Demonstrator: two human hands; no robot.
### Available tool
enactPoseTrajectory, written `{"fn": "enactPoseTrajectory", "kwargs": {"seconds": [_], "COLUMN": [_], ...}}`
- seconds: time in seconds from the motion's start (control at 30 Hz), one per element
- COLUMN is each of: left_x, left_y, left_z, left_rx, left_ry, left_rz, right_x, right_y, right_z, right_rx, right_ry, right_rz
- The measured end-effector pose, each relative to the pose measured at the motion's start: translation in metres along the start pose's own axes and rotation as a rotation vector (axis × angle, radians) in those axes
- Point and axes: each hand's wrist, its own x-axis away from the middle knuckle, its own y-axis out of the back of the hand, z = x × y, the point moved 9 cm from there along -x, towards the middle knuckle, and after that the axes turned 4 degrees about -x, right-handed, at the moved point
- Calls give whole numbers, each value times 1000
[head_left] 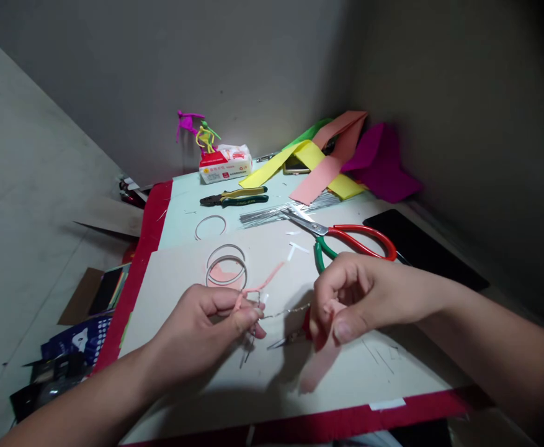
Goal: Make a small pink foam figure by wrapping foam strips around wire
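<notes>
While pinching a thin pink strip (263, 284) and a bit of wire (285, 311) over a pale board (173, 292), left hand (201, 326) nearly shut, thumb pressed on fingers. Right hand (360, 298) half curled, maybe around small red-handled pliers (306, 326), too hidden to be sure. Just past it, big red-and-green scissors (341, 239) on the board, and wire rings (226, 267) near the left hand.

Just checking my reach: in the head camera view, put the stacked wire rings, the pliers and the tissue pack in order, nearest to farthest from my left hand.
From your left hand:
1. The stacked wire rings, just ahead of it on the pale card.
2. The pliers, farther ahead, past the card's edge.
3. The tissue pack, at the back by the wall.
</notes>
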Motion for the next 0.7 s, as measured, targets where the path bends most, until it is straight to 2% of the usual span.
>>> {"fn": "enactPoseTrajectory", "kwargs": {"seconds": [0.07,0.2,0.33,0.5,0.7], "left_x": [0,0,0,-2,-4], "left_y": [9,24,31,26,19], "left_z": [-3,-11,-13,-13,-2], "left_rx": [9,-22,-36,-39,13], "left_ry": [-34,-128,-165,-170,-75], "left_rz": [-51,-128,-178,-128,-42], "right_x": [-1,-9,-17,-15,-16], "right_y": [9,33,29,15,10], "right_z": [2,2,-3,-8,-14], "right_rx": [-21,-13,-104,-187,-227], "right_ry": [11,68,159,264,270], "right_rz": [-34,-269,-414,-492,-460]}}
